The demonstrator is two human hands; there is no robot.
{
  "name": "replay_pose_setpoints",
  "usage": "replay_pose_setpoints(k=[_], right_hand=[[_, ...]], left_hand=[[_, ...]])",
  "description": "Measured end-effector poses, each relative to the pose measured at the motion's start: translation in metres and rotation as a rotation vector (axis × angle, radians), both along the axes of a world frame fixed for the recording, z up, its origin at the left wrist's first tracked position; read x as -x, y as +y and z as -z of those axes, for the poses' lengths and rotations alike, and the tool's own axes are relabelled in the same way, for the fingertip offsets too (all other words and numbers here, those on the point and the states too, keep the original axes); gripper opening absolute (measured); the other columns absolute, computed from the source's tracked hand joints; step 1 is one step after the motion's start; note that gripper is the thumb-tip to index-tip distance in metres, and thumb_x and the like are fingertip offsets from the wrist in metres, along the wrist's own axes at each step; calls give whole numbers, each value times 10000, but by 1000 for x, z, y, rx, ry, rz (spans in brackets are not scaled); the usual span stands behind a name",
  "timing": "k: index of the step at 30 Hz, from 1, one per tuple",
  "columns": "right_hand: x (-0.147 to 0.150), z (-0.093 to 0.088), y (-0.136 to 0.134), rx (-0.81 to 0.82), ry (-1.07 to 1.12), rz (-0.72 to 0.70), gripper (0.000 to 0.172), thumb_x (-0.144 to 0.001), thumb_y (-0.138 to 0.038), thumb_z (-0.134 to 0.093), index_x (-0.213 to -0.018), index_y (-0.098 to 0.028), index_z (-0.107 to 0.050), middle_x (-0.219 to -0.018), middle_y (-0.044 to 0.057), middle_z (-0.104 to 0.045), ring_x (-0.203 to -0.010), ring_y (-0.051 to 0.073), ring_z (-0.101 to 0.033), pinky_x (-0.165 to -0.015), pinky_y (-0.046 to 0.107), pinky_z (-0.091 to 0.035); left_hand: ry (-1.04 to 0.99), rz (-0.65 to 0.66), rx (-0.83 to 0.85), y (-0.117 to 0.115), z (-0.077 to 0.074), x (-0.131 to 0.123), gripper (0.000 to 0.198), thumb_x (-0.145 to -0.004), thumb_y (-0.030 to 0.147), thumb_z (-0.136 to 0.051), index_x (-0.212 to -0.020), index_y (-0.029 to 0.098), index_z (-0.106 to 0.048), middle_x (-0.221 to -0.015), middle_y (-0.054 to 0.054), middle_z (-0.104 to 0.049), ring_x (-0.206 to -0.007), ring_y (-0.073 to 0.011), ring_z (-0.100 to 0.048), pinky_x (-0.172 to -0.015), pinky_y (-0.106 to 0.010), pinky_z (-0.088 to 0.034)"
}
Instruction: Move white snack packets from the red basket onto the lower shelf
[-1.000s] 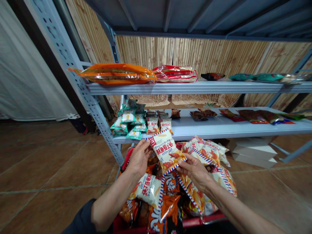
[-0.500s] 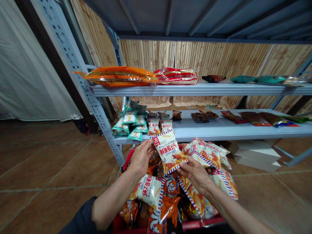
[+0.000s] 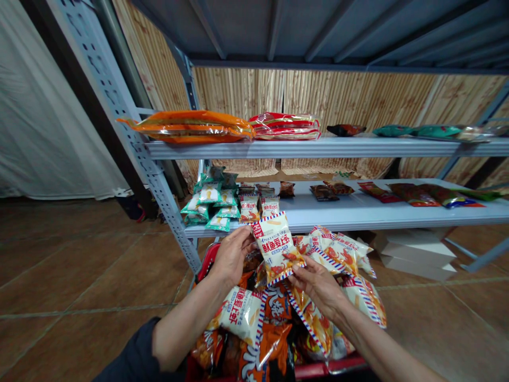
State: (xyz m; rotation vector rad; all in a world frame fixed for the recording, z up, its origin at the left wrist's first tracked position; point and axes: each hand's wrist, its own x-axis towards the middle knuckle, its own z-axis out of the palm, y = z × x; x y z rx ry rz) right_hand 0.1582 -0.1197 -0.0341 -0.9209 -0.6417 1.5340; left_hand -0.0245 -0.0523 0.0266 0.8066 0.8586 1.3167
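Between my two hands is a white snack bag (image 3: 275,248) with red lettering and a striped edge, tilted a little to the left. My left hand (image 3: 234,255) pinches its left side near the top. At its lower right corner, my right hand (image 3: 314,280) grips with thumb and fingers. Below it, a red basket (image 3: 338,366) is heaped with similar white bags (image 3: 242,313) and orange-and-black snack bags (image 3: 274,345). Just beyond the held bag, two matching white bags (image 3: 249,208) stand on the lower shelf, beside stacked green-and-white packets (image 3: 210,196).
The lower shelf (image 3: 338,215) also bears small brown packets (image 3: 324,192) and flat red and green bags (image 3: 417,195). Above it, the upper shelf (image 3: 278,148) carries an orange package (image 3: 191,127) and a red one (image 3: 284,126). A perforated post (image 3: 159,180) rises at left; white boxes (image 3: 413,252) lie underneath.
The held bag has turned slightly more upright between my hands. Both hands keep nearly the same place, and the whole view has shifted very slightly.
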Motion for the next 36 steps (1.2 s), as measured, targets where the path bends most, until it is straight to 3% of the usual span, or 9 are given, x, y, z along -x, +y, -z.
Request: replay_pose_setpoints(k=[16,23,36], right_hand=[[0,-11,2,-34,60,-12,277,-606,-233,-746,-861,-208,-642,-769,-22,-622,-691,80,-557,-742,264,-491],[-3,-17,-8,-101,63,-46,205,-638,-236,-721,-820,-206,-631,-842,-15,-627,-765,98,-568,-752,275,-485],[-5,-26,-26,-132,93,-28,299,-606,-228,-738,-887,-217,-636,-819,-16,-624,-714,91,-565,-751,272,-494]], left_hand=[[113,-10,-55,1,-24,-4,184,-647,294,-674,-768,160,-639,-844,-40,-657,-697,-111,-593,-585,-205,-448],[146,-12,-104,-12,-39,-9,192,-646,307,-666,-761,156,-634,-844,-45,-646,-746,-130,-583,-622,-221,-453],[171,-29,-146,-37,-65,-21,145,-628,268,-670,-716,156,-647,-757,-29,-647,-688,-118,-574,-601,-219,-435]])
